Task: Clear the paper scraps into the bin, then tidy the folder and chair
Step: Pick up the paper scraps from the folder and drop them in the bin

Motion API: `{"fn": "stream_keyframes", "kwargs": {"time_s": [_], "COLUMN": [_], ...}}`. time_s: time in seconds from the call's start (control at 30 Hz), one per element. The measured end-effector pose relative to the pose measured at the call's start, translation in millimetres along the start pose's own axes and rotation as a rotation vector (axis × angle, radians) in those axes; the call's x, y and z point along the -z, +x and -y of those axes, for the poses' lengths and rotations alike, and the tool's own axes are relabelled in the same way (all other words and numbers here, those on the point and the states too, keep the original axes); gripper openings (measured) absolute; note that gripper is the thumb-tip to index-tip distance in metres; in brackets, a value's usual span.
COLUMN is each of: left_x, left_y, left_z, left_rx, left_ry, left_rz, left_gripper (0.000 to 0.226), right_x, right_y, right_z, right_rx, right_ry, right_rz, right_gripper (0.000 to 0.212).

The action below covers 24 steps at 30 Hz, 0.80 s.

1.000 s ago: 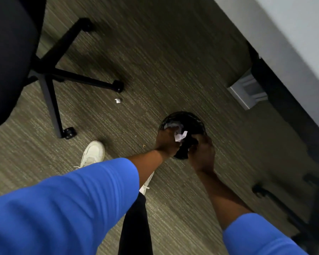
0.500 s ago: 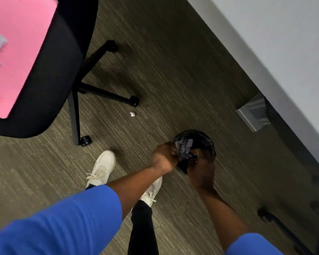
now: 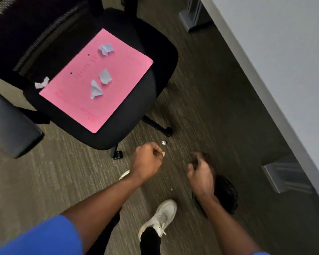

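Observation:
A pink folder (image 3: 98, 80) lies on the black seat of the office chair (image 3: 136, 107). Three pale paper scraps (image 3: 104, 76) rest on the folder, and another scrap (image 3: 41, 83) sits on the seat by the folder's left corner. One tiny scrap (image 3: 164, 142) lies on the carpet near a chair caster. The black mesh bin (image 3: 226, 194) stands on the floor at lower right, partly hidden by my right arm. My left hand (image 3: 147, 161) is a closed fist just below the floor scrap. My right hand (image 3: 201, 173) is blurred above the bin, fingers loosely curled and holding nothing.
A grey desk top (image 3: 284, 70) runs down the right side, with its metal feet (image 3: 285, 177) on the carpet. The chair armrest (image 3: 9, 124) juts out at left. My white shoe (image 3: 160, 218) is planted beside the bin.
Both hands have come up off the bin, and the paper my left hand held there is gone from it. The view has swung up and left, and the chair seat and folder now show.

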State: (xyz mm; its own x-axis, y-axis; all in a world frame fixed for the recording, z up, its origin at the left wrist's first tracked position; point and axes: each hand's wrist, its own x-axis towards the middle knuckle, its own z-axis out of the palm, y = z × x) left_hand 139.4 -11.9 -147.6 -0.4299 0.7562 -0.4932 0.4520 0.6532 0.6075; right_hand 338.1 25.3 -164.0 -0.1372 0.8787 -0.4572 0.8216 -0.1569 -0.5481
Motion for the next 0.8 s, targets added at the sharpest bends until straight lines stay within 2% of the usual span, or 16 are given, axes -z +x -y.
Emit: {"fn": "stream_keyframes", "kwargs": {"time_s": [0.13,0.27,0.37,0.5,0.67,0.8], "left_x": [73.1,138.8,174.8,204.1,224.3,237.4], "left_y": [17.6,32.4,49.1,78.4,119.6,144.5], "left_z": [-15.9,-32.3,-36.6,-35.2,-16.4,6.7], "left_rx": [0.039,0.045,0.085,0.227,0.408,0.435], "left_ry": [0.06,0.092,0.161,0.258,0.348,0.395], "left_rz": [-0.216,-0.388,-0.469,-0.462,-0.376,-0.37], "left_gripper": [0.016,0.016,0.032,0.07,0.124,0.142], "right_x": [-3.2,-9.8,-16.1,-25.0,-36.7,-48.9], "right_y": [13.3,30.4,44.4,64.5,93.4,115.9], "right_z": [67.1,127.1,168.4,218.6,271.1,302.1], "right_rx": [0.178,0.308,0.37,0.419,0.468,0.496], "right_ry": [-0.055,-0.062,-0.087,-0.09,-0.111,-0.148], "right_rz": [-0.104,-0.124,-0.12,-0.104,-0.081,-0.036], "right_gripper": [0.043,0.044,0.041,0.041,0.042,0.049]}}
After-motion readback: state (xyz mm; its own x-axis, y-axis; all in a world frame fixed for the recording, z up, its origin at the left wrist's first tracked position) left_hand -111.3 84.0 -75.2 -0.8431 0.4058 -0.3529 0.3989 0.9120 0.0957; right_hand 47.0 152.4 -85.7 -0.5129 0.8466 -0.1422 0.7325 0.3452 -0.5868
